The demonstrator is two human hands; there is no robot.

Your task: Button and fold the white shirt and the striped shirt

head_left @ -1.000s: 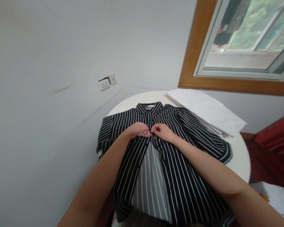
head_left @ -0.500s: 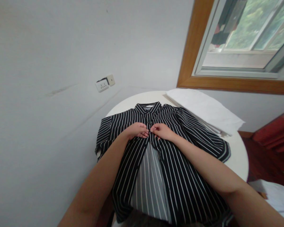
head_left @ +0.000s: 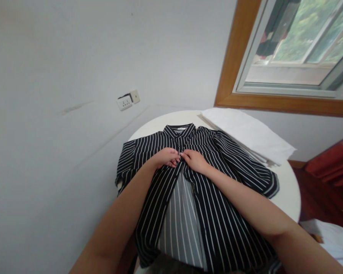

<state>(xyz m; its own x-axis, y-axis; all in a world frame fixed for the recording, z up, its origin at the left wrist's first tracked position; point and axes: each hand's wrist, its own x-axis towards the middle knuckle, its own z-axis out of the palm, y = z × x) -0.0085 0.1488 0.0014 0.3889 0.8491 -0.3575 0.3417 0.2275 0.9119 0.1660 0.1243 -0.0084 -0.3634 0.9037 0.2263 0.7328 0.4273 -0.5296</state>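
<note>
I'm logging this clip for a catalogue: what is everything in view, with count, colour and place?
striped shirt: one, black with white stripes, laid front up on the table, lower front open
round table: one, white, under the shirt
folded cloth: one, white, far right part of the table
wall socket: one, white, on the wall beyond the table
wall: grey-white, left and behind
window: one, wooden brown frame, upper right
furniture: red-brown, right edge, kind unclear
white sheet: one, lower right corner
left hand: one, pinching the shirt's front edge at chest height
right hand: one, pinching the opposite edge, fingertips meeting the left's
</note>
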